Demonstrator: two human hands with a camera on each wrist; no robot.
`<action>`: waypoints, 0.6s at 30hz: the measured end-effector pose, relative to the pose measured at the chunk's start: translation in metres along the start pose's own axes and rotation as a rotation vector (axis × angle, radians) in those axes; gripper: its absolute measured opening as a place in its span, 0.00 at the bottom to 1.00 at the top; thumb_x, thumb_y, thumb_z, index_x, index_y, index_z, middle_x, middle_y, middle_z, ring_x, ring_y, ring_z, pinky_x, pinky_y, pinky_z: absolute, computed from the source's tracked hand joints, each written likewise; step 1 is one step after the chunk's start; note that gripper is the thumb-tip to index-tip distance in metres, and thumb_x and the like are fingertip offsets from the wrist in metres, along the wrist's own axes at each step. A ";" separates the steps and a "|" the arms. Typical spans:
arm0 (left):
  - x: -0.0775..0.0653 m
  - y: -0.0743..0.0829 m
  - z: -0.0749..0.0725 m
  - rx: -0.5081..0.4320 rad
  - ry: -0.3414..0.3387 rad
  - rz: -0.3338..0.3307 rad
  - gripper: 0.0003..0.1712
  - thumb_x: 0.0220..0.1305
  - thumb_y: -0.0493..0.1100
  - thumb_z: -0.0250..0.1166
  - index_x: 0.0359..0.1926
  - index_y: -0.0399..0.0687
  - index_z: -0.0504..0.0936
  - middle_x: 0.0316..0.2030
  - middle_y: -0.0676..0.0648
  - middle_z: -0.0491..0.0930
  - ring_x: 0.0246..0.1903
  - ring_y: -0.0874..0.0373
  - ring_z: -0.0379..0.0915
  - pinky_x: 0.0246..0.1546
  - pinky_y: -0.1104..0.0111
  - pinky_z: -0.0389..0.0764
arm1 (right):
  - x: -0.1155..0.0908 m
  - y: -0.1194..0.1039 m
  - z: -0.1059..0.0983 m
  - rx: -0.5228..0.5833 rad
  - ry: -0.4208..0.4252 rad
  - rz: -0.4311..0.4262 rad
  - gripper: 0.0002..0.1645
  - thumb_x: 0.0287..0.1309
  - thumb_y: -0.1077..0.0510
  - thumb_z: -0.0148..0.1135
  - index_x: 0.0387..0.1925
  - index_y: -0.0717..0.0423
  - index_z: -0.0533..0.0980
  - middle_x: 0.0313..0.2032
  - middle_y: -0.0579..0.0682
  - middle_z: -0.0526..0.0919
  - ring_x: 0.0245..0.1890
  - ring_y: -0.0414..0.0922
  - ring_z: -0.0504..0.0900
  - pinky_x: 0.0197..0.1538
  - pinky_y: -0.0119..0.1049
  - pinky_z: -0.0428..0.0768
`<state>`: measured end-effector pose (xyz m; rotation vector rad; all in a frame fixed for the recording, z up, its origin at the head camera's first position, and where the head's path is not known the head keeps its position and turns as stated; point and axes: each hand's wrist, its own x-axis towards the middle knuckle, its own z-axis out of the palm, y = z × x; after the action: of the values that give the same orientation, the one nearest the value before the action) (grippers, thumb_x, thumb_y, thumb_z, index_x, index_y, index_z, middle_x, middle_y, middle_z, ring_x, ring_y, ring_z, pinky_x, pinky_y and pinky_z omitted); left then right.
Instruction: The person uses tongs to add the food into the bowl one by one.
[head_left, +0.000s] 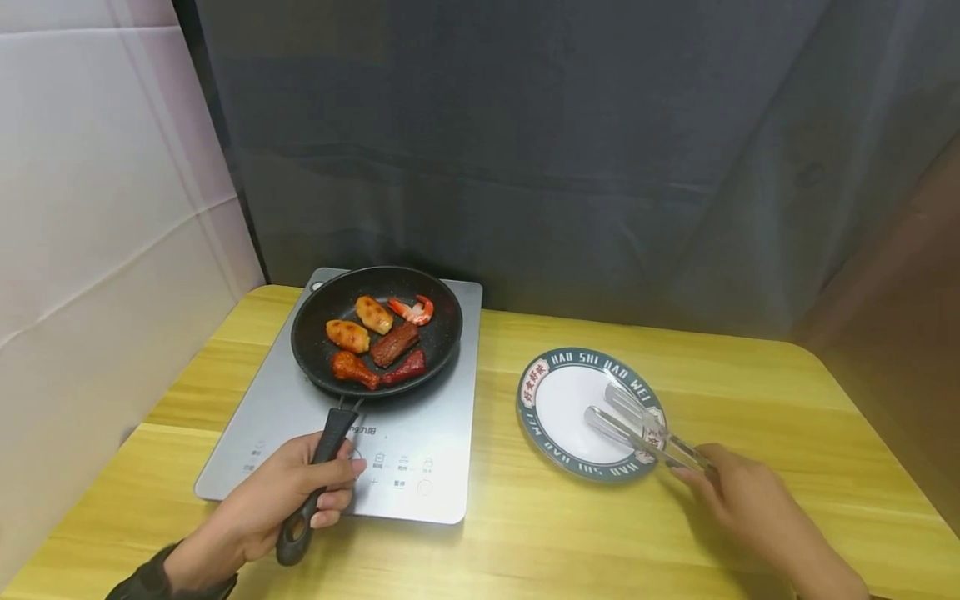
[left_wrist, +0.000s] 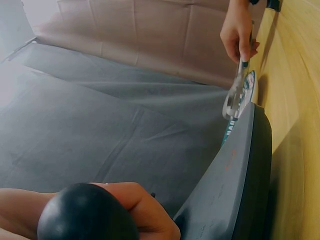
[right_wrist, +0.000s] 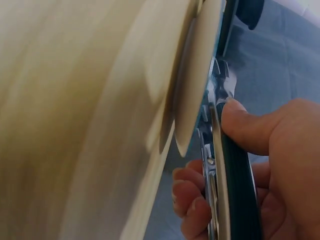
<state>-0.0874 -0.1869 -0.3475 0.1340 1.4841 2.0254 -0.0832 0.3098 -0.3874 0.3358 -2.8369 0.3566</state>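
Observation:
My left hand grips the black handle of a frying pan. In the pan lie two yellow-brown chicken wing pieces, a shrimp, a brown slab of meat, an orange-brown drumstick and a dark red drumstick. My right hand holds metal tongs, their two arms apart at the tips with nothing between them. The tips hang over a white plate with a dark green lettered rim. In the right wrist view the thumb and fingers wrap the tongs.
The pan stands on a silver induction cooker at the left of the yellow wooden table. A dark grey curtain hangs behind, a pale cloth on the left and a brown panel on the right.

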 end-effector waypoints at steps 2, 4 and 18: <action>0.000 0.000 0.000 -0.002 -0.002 0.000 0.12 0.68 0.36 0.57 0.37 0.41 0.59 0.25 0.51 0.64 0.19 0.65 0.59 0.16 0.78 0.65 | 0.000 0.000 0.002 0.004 -0.003 -0.008 0.21 0.57 0.50 0.67 0.39 0.65 0.75 0.16 0.40 0.64 0.18 0.40 0.64 0.22 0.38 0.68; 0.000 0.001 0.000 -0.006 -0.008 -0.001 0.12 0.68 0.36 0.57 0.38 0.41 0.59 0.25 0.51 0.64 0.19 0.65 0.59 0.16 0.78 0.66 | -0.001 0.002 0.004 0.006 -0.007 -0.009 0.21 0.57 0.50 0.68 0.40 0.65 0.75 0.16 0.40 0.64 0.18 0.40 0.64 0.22 0.38 0.67; 0.000 0.000 0.000 0.000 0.004 -0.004 0.13 0.67 0.36 0.57 0.38 0.41 0.58 0.25 0.51 0.64 0.19 0.65 0.59 0.16 0.78 0.65 | -0.005 0.008 -0.002 0.005 -0.105 -0.004 0.26 0.53 0.51 0.70 0.44 0.65 0.73 0.16 0.39 0.66 0.17 0.39 0.64 0.21 0.36 0.68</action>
<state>-0.0873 -0.1870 -0.3470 0.1260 1.4855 2.0236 -0.0805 0.3189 -0.3885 0.3710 -2.9375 0.3546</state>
